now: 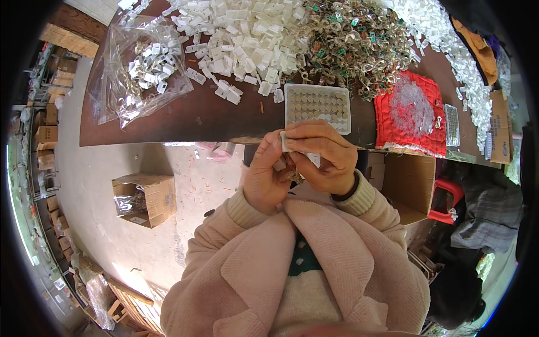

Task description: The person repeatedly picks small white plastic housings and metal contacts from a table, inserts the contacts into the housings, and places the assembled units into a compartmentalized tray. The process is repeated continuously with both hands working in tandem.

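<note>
Just in front of the table's near edge, my left hand (264,175) and my right hand (330,160) meet, fingers closed. Between their fingertips they pinch a small white plastic piece (284,141). A small clear-and-brownish bundle (295,176), perhaps a coiled cord, shows under the fingers, against the left palm; its exact kind is partly hidden. Right beyond my fingers, a clear tray (317,129) with rows of round silvery discs like button cells lies at the table edge. Farther back is a heap of white plastic casings (247,39).
Right of the casings rises a pile of looped cords with green and orange bits (353,45). A red cloth (387,126) carries small clear parts. At left lies a clear bag (168,95) of white pieces. Cardboard boxes (160,199) (410,185) and a red stool (449,196) stand below.
</note>
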Available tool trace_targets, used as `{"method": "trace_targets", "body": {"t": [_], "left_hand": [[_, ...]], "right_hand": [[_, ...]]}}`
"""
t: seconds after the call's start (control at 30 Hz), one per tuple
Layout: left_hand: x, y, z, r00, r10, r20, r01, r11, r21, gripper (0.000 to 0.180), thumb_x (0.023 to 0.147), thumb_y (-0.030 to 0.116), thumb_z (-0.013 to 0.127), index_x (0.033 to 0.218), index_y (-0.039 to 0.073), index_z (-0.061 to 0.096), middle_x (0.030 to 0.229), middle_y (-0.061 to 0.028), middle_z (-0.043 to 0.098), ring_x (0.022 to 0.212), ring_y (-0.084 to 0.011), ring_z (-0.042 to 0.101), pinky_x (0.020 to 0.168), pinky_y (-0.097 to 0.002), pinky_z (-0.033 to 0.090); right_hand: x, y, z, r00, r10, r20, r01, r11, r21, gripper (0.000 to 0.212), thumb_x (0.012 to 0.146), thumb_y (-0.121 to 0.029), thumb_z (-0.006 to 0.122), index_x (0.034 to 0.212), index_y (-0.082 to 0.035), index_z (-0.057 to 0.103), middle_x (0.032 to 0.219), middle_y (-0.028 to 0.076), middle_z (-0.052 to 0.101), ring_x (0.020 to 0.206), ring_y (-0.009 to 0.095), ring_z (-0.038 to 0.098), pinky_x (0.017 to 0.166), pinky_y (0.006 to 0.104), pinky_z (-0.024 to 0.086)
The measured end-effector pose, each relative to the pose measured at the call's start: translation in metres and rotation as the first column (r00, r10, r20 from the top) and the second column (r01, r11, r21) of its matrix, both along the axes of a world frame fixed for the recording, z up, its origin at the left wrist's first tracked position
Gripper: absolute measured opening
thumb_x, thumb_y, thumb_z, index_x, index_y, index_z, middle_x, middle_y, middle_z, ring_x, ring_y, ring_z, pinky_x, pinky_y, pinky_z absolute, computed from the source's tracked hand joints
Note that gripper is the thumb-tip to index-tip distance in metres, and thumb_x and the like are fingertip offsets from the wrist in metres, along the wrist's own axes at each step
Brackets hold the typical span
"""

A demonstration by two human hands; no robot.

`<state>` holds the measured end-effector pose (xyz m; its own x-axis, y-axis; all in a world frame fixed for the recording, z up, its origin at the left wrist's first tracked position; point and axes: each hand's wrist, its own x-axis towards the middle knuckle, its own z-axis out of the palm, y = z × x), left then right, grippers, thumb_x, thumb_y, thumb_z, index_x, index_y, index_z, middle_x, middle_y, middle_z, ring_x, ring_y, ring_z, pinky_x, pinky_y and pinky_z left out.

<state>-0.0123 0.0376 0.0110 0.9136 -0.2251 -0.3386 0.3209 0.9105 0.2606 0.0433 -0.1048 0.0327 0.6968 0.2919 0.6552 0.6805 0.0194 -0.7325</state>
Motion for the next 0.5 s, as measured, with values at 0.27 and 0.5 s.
{"method": "trace_targets", "body": {"t": [0.27,0.5], "left_hand": [[-0.003,-0.015,0.004,0.999,-0.009,-0.032,0.013,0.988,0.151,0.032,0.099,0.035,0.059,0.119,0.011,0.053,0.095,0.0021,0.055,0.083,-0.0066,0.052,0.077,-0.0231,0.048],[0.005,-0.033,0.005,0.997,-0.054,-0.055,0.065,0.973,0.22,0.01,0.097,0.021,0.064,0.098,0.012,0.059,0.097,-0.0005,0.065,0.071,-0.0065,0.047,0.065,-0.0202,0.042]], "right_hand": [[-0.006,-0.008,-0.005,0.992,-0.047,0.12,0.054,0.997,-0.056,0.032,0.075,0.014,0.067,0.104,0.001,0.067,0.112,0.017,0.067,0.104,0.035,0.066,0.087,0.0397,0.054],[-0.018,-0.055,-0.006,0.997,-0.075,0.021,0.078,0.978,-0.191,0.035,0.076,-0.002,0.075,0.11,-0.003,0.07,0.12,0.016,0.066,0.106,0.033,0.064,0.088,0.0411,0.052]]}}
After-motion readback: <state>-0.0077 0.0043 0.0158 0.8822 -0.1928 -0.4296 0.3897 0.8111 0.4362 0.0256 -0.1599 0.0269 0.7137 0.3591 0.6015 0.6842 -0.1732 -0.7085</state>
